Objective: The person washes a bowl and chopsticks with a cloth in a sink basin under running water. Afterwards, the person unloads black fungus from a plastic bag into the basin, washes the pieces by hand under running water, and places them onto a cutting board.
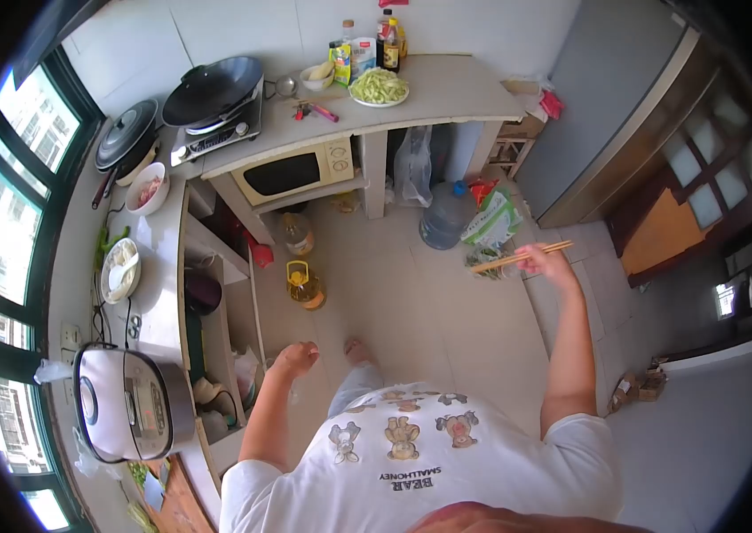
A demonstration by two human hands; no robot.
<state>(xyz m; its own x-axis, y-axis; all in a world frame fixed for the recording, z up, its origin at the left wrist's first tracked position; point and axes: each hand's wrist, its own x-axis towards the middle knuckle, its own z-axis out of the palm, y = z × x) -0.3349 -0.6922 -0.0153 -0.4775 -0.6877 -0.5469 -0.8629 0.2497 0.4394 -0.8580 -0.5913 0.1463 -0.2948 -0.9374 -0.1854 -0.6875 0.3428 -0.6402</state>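
My right hand (545, 264) is closed around a pair of wooden chopsticks (509, 259), held out to the right above the floor. Beyond their tips, a green-and-white bag (493, 219) and a large blue water jug (444, 216) stand on the floor. My left hand (297, 358) hangs with curled fingers by the left counter, and I see nothing in it. Nearest to it are the open shelves and an oil bottle (306, 285) on the floor.
A wok (213, 91) sits on a cooker at the back left. Along the counters are a plate of sliced green vegetable (379, 86), a bowl of meat (146, 188), a white bowl (120, 271) and a rice cooker (132, 404). A microwave (292, 171) is below.
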